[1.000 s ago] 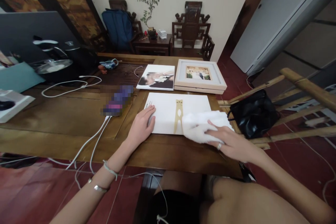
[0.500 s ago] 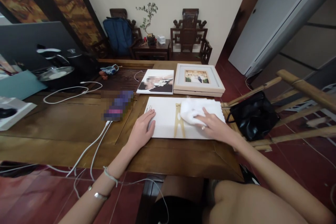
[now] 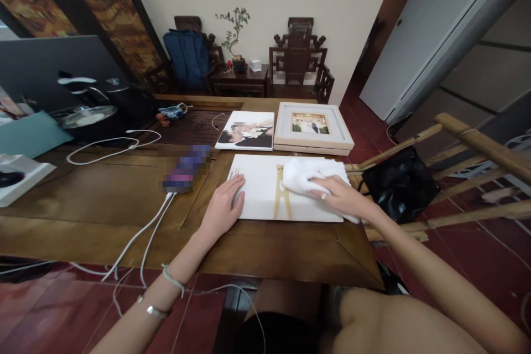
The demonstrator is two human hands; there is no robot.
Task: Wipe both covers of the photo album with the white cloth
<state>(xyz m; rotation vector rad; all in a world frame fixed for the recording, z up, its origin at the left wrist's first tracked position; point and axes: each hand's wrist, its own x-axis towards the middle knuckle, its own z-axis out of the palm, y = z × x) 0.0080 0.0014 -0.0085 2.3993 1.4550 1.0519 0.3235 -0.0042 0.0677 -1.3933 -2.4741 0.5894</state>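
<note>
A white rectangular panel [image 3: 255, 193] lies flat near the table's front edge, with a tan A-shaped stand [image 3: 279, 191] on its upper face. My left hand [image 3: 226, 204] rests flat on the panel's left edge, fingers stretched out and holding nothing. A bunched white cloth [image 3: 301, 174] lies over the right part of the panel. My right hand [image 3: 338, 194] grips this cloth and presses it down, just right of the stand; part of the cloth hangs past the panel's right edge.
Behind the panel lie a photo print [image 3: 246, 131] and a light wooden picture frame [image 3: 313, 127]. A phone [image 3: 186, 168] with white cables lies to the left. Farther left are a glass-lidded pot [image 3: 89, 119] and a kettle [image 3: 124, 99]. A bamboo chair [image 3: 477, 135] holding a black bag [image 3: 400, 182] stands right.
My right hand has shifted slightly to the right and down with the cloth, whose loose part now trails toward the panel's lower right corner. My left hand stays in place.
</note>
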